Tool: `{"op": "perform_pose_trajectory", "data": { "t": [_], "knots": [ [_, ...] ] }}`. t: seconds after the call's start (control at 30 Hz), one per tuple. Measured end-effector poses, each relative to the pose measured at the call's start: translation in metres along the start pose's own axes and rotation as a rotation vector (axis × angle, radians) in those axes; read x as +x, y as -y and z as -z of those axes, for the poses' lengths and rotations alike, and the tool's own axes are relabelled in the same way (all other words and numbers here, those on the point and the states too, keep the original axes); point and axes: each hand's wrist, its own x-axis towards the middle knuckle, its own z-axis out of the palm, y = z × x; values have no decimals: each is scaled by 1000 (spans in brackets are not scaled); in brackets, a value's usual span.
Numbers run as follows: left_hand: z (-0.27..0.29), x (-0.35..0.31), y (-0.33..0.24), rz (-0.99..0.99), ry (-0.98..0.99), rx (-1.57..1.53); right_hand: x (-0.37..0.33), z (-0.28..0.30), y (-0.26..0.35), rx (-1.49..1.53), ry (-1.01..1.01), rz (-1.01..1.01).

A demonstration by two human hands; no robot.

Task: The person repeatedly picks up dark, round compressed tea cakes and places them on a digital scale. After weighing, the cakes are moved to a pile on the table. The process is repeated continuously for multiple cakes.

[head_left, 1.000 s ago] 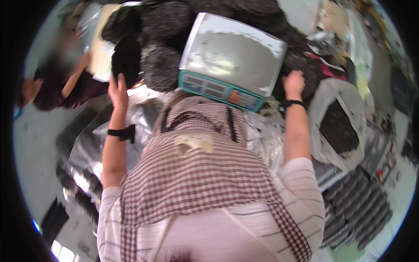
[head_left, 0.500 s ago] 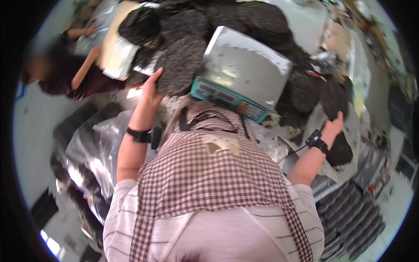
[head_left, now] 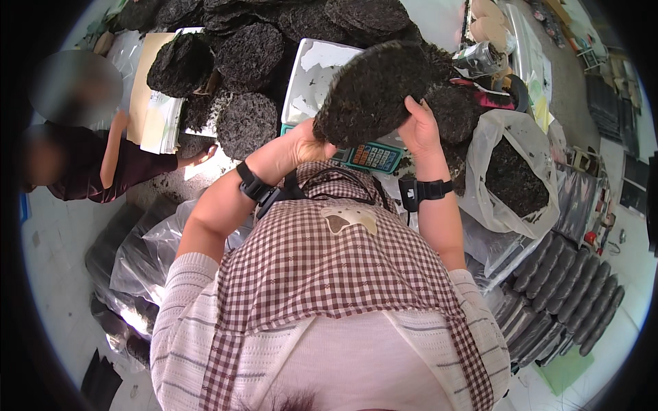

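A large, dark, round cake of what looks like dried seaweed (head_left: 373,89) is held tilted above the digital scale (head_left: 312,72). My left hand (head_left: 314,145) grips its lower left edge, with the fingers partly hidden beneath. On the opposite side my right hand (head_left: 419,130) pinches the rim, thumb on top. The cake covers much of the scale's white-and-metal plate; part of its teal keypad panel shows below. Another seaweed cake (head_left: 247,125) lies just left of the scale, and one more (head_left: 451,111) is to the right.
Stacked seaweed cakes (head_left: 308,20) fill the back. An open plastic bag (head_left: 504,127) with dark seaweed inside stands right, near a clear jar (head_left: 480,58). Several packed dark rolls (head_left: 565,288) lie lower right. At the left a person in a dark top (head_left: 130,164) reaches in.
My hands have come together from opposite sides of the scale. Both now hold one seaweed cake over it. The view has shifted, and the open bag shows more fully.
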Motion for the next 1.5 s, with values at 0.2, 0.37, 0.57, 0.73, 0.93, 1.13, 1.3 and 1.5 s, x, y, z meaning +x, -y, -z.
{"op": "perform_pose_trajectory", "data": {
  "t": [0.2,0.37,0.57,0.73,0.93,1.13,1.3,1.5],
  "knots": [
    [-39,-29,6,-231,-427,565,-12,18,3,-488,-113,210],
    [-2,-25,-13,-1491,-464,1545,-3,14,-18,-464,-368,98],
    [15,39,-13,-1312,-209,2567,15,47,-60,-704,-444,-1],
    [25,53,-9,-1347,-429,2619,10,34,-52,-523,-358,-40],
    [19,63,-7,-1172,-554,2803,7,43,-58,-557,-275,39],
    [-10,14,-15,-1279,-111,2163,-9,18,-36,-842,-246,384],
    [53,-124,-33,-1409,-443,1417,-58,-41,3,-1689,247,1174],
    [213,-231,-13,-714,-1396,2186,-92,-26,-7,-1892,416,775]
  ]
}}
